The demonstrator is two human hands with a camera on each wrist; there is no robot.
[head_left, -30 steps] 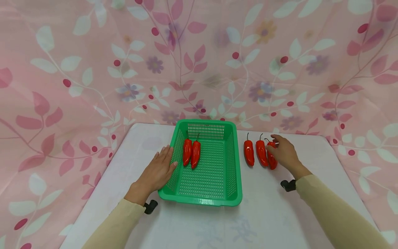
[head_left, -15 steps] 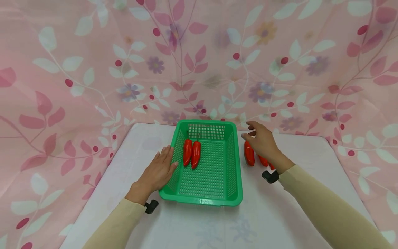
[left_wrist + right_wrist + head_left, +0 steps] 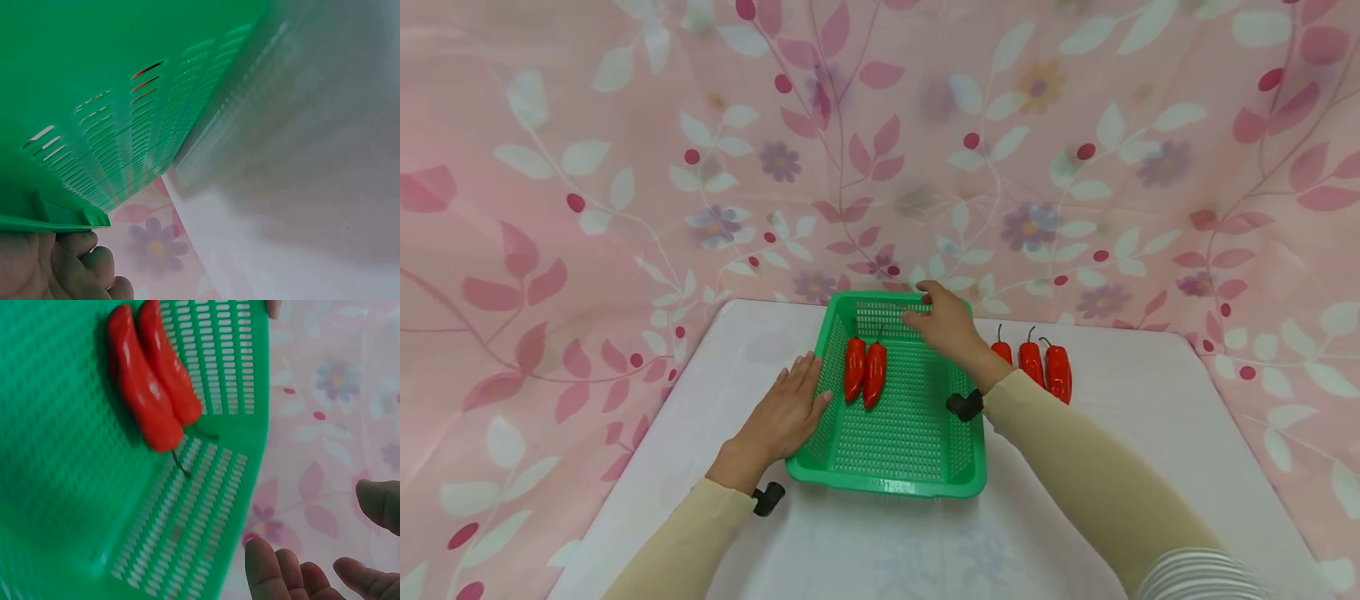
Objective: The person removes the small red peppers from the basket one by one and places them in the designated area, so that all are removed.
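Observation:
A green plastic basket [image 3: 887,482] stands on the table with two red chili peppers [image 3: 875,375] lying side by side inside, stems toward the back. My left hand [image 3: 784,412] rests on the basket's left rim, fingers straight; in the left wrist view its fingertips [image 3: 100,265] show beside the rim. Over the basket's back right part is my right hand [image 3: 951,329], thumb and fingers spread apart and holding nothing. The right wrist view shows its fingers [image 3: 265,569] apart from the peppers. Three more red chili peppers [image 3: 1058,372] lie on the table right of the basket, partly hidden by my right arm.
A white cloth covers the table [image 3: 1150,417]. Behind it hangs a pink floral curtain [image 3: 910,167]. The basket's slotted walls rise around the two peppers.
My right hand has moved left from the rightmost pepper on the table, past the others, to above the basket. The left hand stays on the rim, and the peppers lie where they were.

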